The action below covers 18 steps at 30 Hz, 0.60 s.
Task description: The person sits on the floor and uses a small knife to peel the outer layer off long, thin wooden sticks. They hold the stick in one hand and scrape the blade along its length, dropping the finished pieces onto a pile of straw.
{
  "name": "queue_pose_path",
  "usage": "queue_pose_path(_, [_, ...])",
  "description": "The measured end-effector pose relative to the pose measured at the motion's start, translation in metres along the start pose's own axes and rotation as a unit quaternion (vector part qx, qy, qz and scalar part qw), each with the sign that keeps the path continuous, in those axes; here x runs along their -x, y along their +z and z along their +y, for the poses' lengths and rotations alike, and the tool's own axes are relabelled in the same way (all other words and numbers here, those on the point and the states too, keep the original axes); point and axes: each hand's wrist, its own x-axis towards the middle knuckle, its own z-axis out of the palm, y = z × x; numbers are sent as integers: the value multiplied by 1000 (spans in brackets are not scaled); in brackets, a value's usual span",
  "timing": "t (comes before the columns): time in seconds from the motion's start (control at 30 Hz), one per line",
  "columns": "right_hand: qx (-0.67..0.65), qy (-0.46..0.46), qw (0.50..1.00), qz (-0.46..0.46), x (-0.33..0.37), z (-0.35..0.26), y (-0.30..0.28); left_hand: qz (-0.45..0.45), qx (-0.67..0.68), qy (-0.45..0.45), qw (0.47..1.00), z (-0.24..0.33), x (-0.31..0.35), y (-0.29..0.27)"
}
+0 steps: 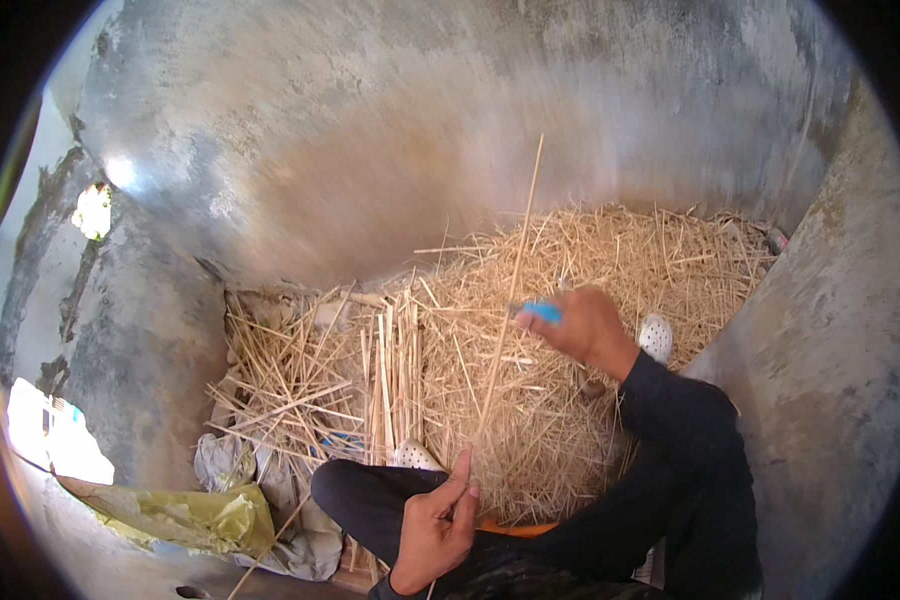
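A long, thin bamboo strip (532, 195) slants up and away from my left hand (438, 525), its far end standing out against the wall. The left thumb and fingers pinch it near its lower end, above my lap. My right hand (592, 325) is closed around a blue-handled tool (543, 311), held beside the middle of the strip. Motion blurs the tool, and I cannot make out its blade or tip. Beneath both hands spreads a heap of pale, curly shavings (560, 420).
Left of the shavings lie a row of straight split strips (392, 370) and a loose, crossed pile of strips (290, 370). Crumpled yellow plastic sheeting (200, 515) is at the lower left. White perforated shoes (655, 338) show beside the heap. A concrete wall (420, 130) rises behind.
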Motion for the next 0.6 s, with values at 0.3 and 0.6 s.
queue_pose_path(0.3, [15,-144,989,36,15,-47,1,42,-108,24,993,11,4,-6])
queue_pose_path(0.6, [4,-153,985,76,22,-53,4,46,-109,34,992,9,13,0])
